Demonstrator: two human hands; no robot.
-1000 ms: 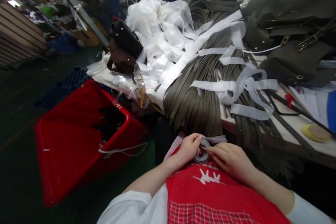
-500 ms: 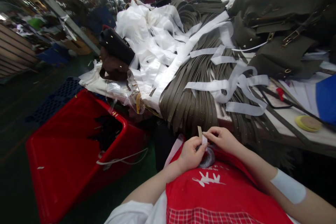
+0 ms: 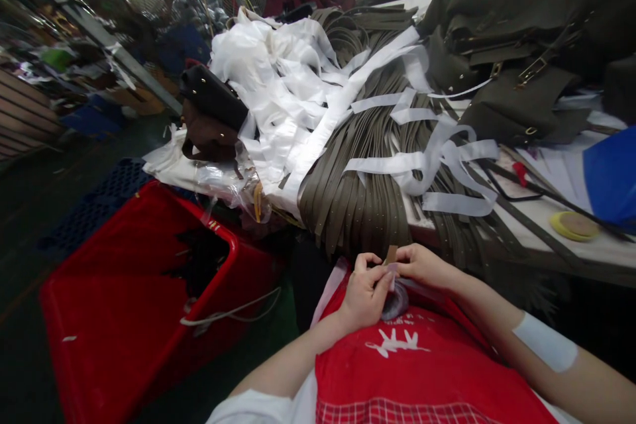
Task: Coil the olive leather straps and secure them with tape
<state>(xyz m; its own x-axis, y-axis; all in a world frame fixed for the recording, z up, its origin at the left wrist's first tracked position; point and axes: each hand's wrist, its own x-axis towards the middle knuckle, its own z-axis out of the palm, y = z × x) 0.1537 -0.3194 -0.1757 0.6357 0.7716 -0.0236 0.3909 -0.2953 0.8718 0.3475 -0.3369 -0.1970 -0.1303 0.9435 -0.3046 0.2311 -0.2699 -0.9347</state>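
Observation:
My left hand (image 3: pixel 366 293) and my right hand (image 3: pixel 424 266) meet in front of the red apron, fingers closed in pinches. Between the fingertips a short brown strip (image 3: pixel 391 254) sticks up, gripped by both hands. A piece of whitish tape (image 3: pixel 392 275) lies against it at the left fingers. Just below the hands, partly covered by them, is a roll of clear tape (image 3: pixel 395 303) against the apron. Behind them, a dense row of olive straps (image 3: pixel 342 202) with small holes hangs over the table edge.
White ribbon (image 3: pixel 392 163) lies loosely over the straps, beside a heap of white material (image 3: pixel 278 73). Olive bags (image 3: pixel 517 93) are piled at the right, near a yellow tape roll (image 3: pixel 574 225). A red bin (image 3: pixel 119 318) holding dark pieces stands on the left.
The strip has tilted to the right and sits lower between the fingers. My right hand has closed in on it, and the left fingers have shifted. The camera view has turned slightly.

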